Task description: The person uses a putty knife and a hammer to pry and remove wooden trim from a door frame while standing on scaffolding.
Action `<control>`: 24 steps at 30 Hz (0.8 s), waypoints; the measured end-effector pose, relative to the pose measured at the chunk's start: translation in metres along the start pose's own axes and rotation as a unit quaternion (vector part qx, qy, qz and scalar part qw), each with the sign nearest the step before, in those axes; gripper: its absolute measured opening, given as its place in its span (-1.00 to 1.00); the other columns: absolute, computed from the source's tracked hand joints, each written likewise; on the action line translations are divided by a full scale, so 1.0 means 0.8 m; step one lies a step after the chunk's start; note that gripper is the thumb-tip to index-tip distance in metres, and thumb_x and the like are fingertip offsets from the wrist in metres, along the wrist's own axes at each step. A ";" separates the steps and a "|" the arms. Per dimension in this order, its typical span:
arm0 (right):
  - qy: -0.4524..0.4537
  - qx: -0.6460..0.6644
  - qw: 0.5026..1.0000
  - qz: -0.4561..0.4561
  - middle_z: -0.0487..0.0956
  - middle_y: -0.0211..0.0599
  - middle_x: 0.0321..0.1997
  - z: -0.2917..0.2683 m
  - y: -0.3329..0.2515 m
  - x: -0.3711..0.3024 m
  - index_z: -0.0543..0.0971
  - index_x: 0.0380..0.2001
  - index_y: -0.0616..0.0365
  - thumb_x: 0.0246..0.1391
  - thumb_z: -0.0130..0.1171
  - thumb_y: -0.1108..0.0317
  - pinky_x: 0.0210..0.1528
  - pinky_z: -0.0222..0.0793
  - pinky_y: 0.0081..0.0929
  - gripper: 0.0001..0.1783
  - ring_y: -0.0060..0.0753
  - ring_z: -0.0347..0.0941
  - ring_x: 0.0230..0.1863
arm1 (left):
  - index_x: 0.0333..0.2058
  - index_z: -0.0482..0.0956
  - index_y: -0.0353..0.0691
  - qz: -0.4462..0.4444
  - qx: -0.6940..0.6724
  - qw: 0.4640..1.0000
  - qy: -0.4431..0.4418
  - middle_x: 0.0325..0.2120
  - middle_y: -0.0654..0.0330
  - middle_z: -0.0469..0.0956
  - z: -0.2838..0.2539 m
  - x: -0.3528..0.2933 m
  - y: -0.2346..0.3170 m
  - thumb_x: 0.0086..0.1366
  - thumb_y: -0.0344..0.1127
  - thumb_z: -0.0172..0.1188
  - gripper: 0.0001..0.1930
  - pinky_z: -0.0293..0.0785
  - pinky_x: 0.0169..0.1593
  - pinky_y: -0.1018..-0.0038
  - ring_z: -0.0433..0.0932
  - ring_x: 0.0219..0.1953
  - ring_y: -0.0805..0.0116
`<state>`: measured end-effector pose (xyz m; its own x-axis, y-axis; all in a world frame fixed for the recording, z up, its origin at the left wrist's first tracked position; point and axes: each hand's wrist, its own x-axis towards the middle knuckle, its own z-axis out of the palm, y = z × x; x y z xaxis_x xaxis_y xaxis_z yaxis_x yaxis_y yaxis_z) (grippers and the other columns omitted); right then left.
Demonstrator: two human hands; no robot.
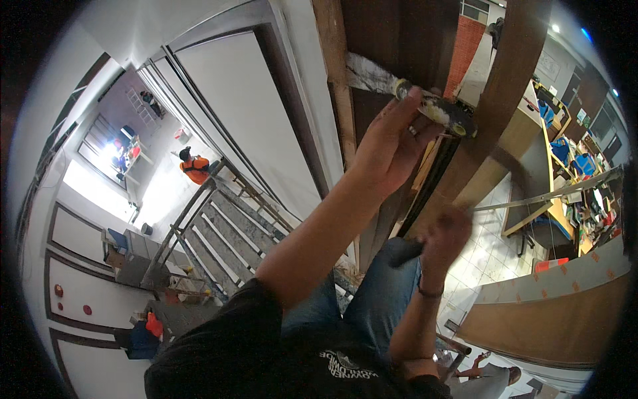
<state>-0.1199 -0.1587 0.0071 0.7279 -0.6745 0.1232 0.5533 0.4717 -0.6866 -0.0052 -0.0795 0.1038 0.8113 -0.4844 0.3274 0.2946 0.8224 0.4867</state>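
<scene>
My left hand (392, 143) is closed round the handle of a putty knife (435, 110), worn and spattered with white. Its whitened blade points up-left, with its tip at the edge of a brown wooden frame (340, 86). Lower right, my right hand (448, 236) is smeared by motion and closed on a tool with a dark grip (404, 253). A faint dark blur toward the upper right suggests a hammer head, below and right of the putty knife's butt end. A brown wooden post (508, 73) rises beyond my hands.
Slatted scaffold planks (229, 229) lie to my left, high above the floor. Down there a person in an orange vest (195, 167) is visible. Cluttered desks (575, 193) stand at the right. Another person (488, 379) shows at the lower right.
</scene>
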 end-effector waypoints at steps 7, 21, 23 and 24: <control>0.031 0.135 0.988 -0.064 0.27 -0.50 -0.72 -0.043 -0.014 -0.007 0.35 -0.46 -0.02 0.30 -0.15 0.03 -0.82 0.11 -0.63 -0.66 -0.62 0.14 -0.81 | -0.14 0.45 -0.26 0.006 -0.005 1.000 0.025 -0.21 0.14 0.53 0.002 -0.001 0.001 0.34 -0.17 0.07 -0.72 0.56 -0.03 0.42 0.54 -0.13 0.30; -0.129 0.117 0.975 -0.139 0.13 -0.54 -0.81 -0.009 0.022 0.004 0.28 -0.64 0.02 0.28 -0.15 0.00 -0.79 -0.08 -0.64 -0.54 -0.66 0.04 -0.84 | -0.12 0.43 -0.21 0.005 0.006 0.999 -0.039 -0.15 0.16 0.52 -0.014 0.005 -0.005 0.34 -0.14 0.06 -0.72 0.49 0.07 0.39 0.50 -0.04 0.31; -0.034 -0.166 0.985 -0.042 0.26 -0.48 -0.68 0.009 0.024 -0.014 0.36 -0.43 0.05 0.29 -0.14 0.10 -0.75 0.03 -0.63 -0.70 -0.64 0.10 -0.79 | -0.11 0.43 -0.21 0.011 0.004 1.000 -0.011 -0.15 0.16 0.52 -0.021 0.004 -0.010 0.34 -0.12 0.05 -0.70 0.49 0.07 0.39 0.50 -0.04 0.31; -0.039 -0.164 0.985 -0.042 0.26 -0.48 -0.68 0.002 0.026 -0.012 0.36 -0.43 0.05 0.29 -0.14 0.10 -0.75 0.03 -0.63 -0.70 -0.64 0.10 -0.79 | -0.10 0.43 -0.21 0.022 0.002 1.000 0.006 -0.14 0.16 0.52 -0.021 0.007 -0.007 0.34 -0.10 0.05 -0.68 0.48 0.07 0.39 0.50 -0.04 0.31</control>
<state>-0.1145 -0.1418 -0.0073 0.7211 -0.6515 0.2359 0.4617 0.1979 -0.8647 0.0066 -0.0816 0.0892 0.8291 -0.4444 0.3393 0.2566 0.8416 0.4752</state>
